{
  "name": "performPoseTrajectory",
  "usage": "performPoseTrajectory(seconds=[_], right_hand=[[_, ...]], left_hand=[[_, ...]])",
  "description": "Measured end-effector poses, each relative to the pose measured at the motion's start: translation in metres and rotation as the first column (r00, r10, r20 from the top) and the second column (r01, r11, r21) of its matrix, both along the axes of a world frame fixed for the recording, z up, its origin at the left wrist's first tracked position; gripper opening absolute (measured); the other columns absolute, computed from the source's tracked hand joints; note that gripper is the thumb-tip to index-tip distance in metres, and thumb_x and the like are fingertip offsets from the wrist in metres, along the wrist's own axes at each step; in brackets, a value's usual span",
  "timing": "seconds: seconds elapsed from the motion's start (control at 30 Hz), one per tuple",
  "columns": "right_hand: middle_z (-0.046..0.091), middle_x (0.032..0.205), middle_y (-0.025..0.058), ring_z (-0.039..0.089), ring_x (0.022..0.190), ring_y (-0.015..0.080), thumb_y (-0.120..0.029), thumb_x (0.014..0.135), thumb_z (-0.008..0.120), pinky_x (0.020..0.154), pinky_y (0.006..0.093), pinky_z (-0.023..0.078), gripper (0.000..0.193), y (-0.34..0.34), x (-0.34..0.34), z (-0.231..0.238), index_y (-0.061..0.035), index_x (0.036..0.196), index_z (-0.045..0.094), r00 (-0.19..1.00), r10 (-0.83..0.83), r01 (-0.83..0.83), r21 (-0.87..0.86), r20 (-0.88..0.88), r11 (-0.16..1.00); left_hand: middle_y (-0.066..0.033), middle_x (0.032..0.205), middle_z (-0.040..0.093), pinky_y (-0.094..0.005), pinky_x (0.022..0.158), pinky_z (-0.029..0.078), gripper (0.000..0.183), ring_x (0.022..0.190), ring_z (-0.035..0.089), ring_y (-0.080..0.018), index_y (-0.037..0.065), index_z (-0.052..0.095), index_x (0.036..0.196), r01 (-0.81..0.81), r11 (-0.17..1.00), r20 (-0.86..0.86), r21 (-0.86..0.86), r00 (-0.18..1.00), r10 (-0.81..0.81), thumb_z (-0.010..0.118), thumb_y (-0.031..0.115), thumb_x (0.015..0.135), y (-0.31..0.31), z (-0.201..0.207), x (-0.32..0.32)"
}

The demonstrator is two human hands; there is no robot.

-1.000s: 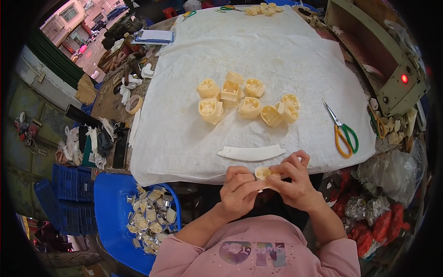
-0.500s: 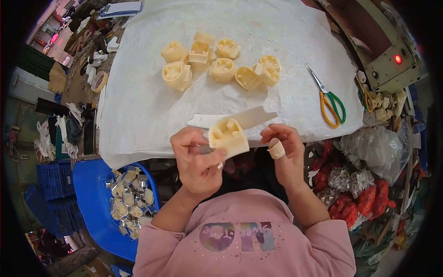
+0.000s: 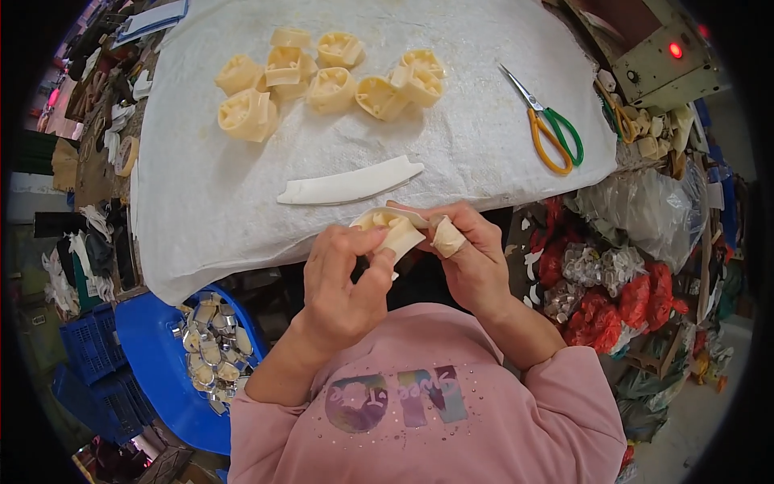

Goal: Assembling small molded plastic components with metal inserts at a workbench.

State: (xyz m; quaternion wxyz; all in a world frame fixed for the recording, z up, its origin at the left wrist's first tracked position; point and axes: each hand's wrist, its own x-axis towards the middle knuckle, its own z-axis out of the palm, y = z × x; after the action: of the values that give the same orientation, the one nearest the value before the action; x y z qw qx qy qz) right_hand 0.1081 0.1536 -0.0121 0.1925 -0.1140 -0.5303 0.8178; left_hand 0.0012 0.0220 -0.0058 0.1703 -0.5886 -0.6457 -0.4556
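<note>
Close to the table's front edge, my left hand (image 3: 343,270) grips a cream plastic housing (image 3: 401,239), hollow with moulded inner ribs. My right hand (image 3: 480,262) pinches a thin white strip (image 3: 409,213) that bends along the far side of this housing. A cream wrapping (image 3: 448,238) covers the right thumb's tip. Just beyond both hands, another curved white strip (image 3: 351,182) lies flat on the white sheet (image 3: 476,153). Several similar cream housings (image 3: 330,89) sit grouped farther back, some of them stacked.
Scissors (image 3: 550,133) with orange and green handles lie at the right of the table. A blue tub (image 3: 149,347) with shiny parts stands at lower left. Red and clear plastic bags (image 3: 601,310) crowd the right side. A metal box (image 3: 669,60) with a red light is behind them.
The white strip, which stuck out to the right behind the housing, now bends around it. My right hand has come in to meet the left. The view has shifted rightward.
</note>
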Motion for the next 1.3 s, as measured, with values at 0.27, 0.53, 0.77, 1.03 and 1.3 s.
performPoseTrajectory(seconds=[0.27, 0.53, 0.77, 1.03, 1.3], right_hand=[[0.064, 0.083, 0.0081, 0.059, 0.069, 0.0097, -0.019, 0.095, 0.047, 0.058, 0.0241, 0.049, 0.028, -0.002, 0.0, 0.004, 0.002, 0.109, 0.059, 0.988, -0.026, 0.001, 0.167, 0.151, 0.986], [0.063, 0.075, 0.0103, 0.063, 0.06, 0.0153, -0.019, 0.095, 0.046, 0.053, 0.0272, 0.05, 0.026, 0.0, -0.012, 0.004, 0.0022, 0.107, 0.056, 0.99, -0.069, -0.02, 0.614, 0.121, 0.789], [0.064, 0.084, 0.007, 0.063, 0.073, 0.0119, -0.026, 0.086, 0.063, 0.053, 0.0232, 0.048, 0.04, 0.044, -0.027, 0.004, -0.0037, 0.118, 0.053, 0.834, 0.289, -0.362, 0.072, 0.47, 0.929], [0.065, 0.098, 0.0103, 0.061, 0.087, 0.0124, -0.014, 0.08, 0.071, 0.075, 0.026, 0.05, 0.053, 0.05, -0.034, 0.004, -0.0027, 0.126, 0.046, 0.795, 0.528, -0.564, 0.041, 0.299, 0.825], [0.065, 0.094, 0.0087, 0.06, 0.084, 0.0144, -0.015, 0.091, 0.057, 0.076, 0.0296, 0.05, 0.042, 0.032, -0.035, -0.017, -0.0059, 0.13, 0.045, 0.952, 0.217, -0.278, 0.312, 0.216, 0.909]], left_hand=[[-0.0141, 0.085, 0.052, -0.0328, 0.052, 0.039, 0.017, 0.064, 0.049, -0.0241, -0.001, 0.053, 0.077, -0.093, 0.981, -0.026, -0.171, 0.996, 0.089, 0.063, -0.004, 0.064, 0.004, 0.004, 0.008], [-0.0123, 0.086, 0.054, -0.0346, 0.056, 0.041, 0.019, 0.068, 0.051, -0.0256, 0.001, 0.054, 0.08, -0.103, 0.969, 0.023, -0.226, 0.994, 0.111, 0.064, -0.005, 0.065, 0.003, 0.005, 0.0], [-0.0134, 0.096, 0.058, -0.0271, 0.073, 0.046, 0.012, 0.087, 0.056, -0.0172, 0.002, 0.051, 0.084, 0.057, 0.998, 0.663, -0.008, 0.748, -0.037, 0.061, -0.004, 0.084, -0.011, -0.012, -0.001], [-0.0165, 0.096, 0.058, -0.0277, 0.064, 0.048, 0.02, 0.078, 0.06, -0.0221, 0.002, 0.052, 0.085, 0.172, 0.985, 0.415, -0.028, 0.898, -0.145, 0.061, -0.013, 0.075, -0.006, -0.012, -0.004], [-0.0136, 0.101, 0.058, -0.0257, 0.075, 0.046, 0.011, 0.088, 0.057, -0.0162, 0.001, 0.053, 0.089, 0.069, 0.998, 0.642, 0.008, 0.764, -0.058, 0.06, -0.006, 0.083, -0.005, -0.013, 0.002]])
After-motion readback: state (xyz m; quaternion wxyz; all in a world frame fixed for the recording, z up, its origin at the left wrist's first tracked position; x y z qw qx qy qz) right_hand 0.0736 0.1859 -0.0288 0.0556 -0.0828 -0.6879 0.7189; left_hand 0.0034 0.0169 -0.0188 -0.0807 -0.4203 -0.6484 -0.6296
